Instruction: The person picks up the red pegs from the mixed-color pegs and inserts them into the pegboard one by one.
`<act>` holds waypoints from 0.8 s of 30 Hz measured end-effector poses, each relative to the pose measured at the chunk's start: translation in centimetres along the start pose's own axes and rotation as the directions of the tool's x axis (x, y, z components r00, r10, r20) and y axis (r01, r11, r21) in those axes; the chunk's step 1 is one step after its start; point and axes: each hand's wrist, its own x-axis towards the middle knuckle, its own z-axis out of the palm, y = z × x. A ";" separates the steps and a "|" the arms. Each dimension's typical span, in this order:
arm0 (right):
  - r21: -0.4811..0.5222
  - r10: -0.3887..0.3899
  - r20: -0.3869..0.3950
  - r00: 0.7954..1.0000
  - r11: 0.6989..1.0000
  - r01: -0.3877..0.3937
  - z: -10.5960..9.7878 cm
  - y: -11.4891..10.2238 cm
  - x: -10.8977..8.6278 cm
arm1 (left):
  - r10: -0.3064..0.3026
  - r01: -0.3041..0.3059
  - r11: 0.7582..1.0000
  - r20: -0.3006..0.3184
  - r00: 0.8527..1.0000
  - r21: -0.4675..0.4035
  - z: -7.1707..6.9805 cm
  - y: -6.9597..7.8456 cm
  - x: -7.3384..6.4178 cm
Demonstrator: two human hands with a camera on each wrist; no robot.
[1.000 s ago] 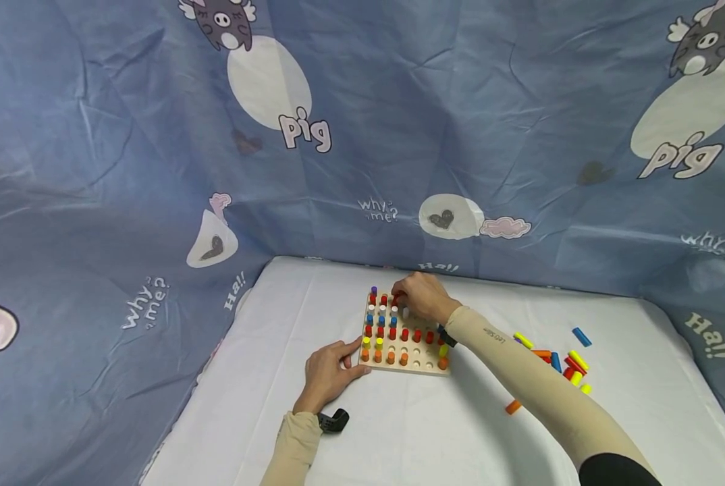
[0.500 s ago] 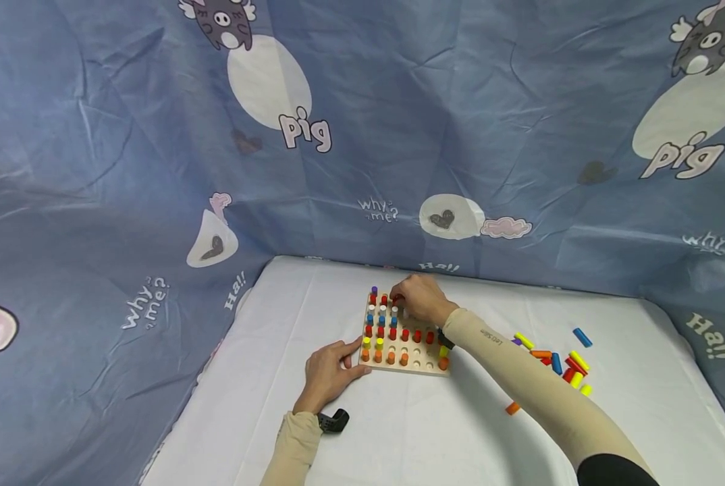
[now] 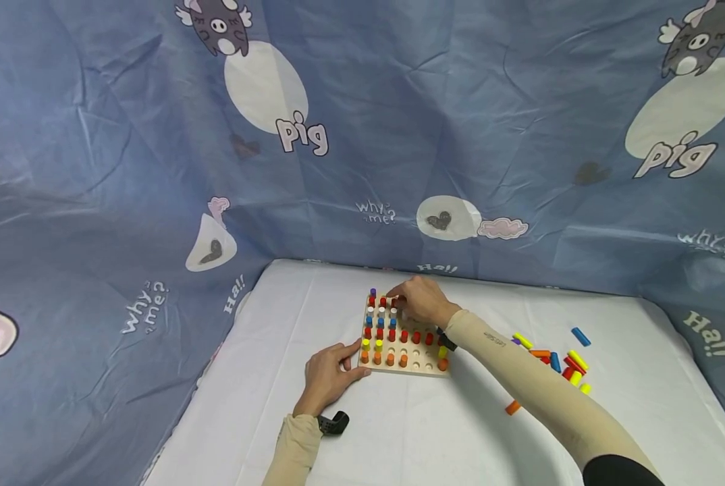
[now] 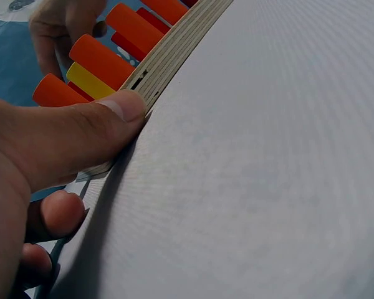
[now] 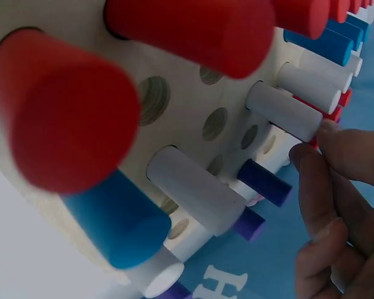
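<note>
A wooden pegboard (image 3: 423,358) stands on the white-covered table with rows of coloured pegs upright in it. My left hand (image 3: 327,374) holds its near left corner; in the left wrist view the thumb (image 4: 81,134) presses the layered edge beside orange pegs (image 4: 100,61). Over the back rows, my right hand (image 3: 424,300) pinches a red peg (image 5: 313,142) between thumb and index finger, largely hidden by the fingertips. Just beside them a white peg (image 5: 287,112) sticks out of its hole. The palm and forearm cover the board's back right part in the head view.
Loose pegs lie right of the board, partly behind the right sleeve (image 3: 520,364): a blue peg (image 3: 580,336), an orange peg (image 3: 513,408) and several others. A blue printed cloth (image 3: 350,169) hangs behind the table. Bare holes (image 5: 215,123) show between the pegs.
The right index finger reaches a little farther left over the back row. The left hand stays at the board's corner. The head view has shifted slightly.
</note>
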 end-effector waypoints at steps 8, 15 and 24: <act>0.005 -0.022 -0.021 1.000 1.000 0.022 -2.1 -0.1 -1.3 | 0.000 0.000 1.000 -0.004 1.000 -0.002 0.0 0.0 0.0; -0.054 -0.043 -0.013 0.999 0.998 0.042 -4.9 1.3 -3.9 | -0.013 0.013 1.000 -0.005 1.000 -0.018 0.0 0.1 0.1; -0.132 0.000 -0.019 1.000 0.991 -0.003 -7.3 4.6 -10.4 | -0.031 0.031 0.999 0.011 0.999 -0.014 -0.1 0.3 -0.1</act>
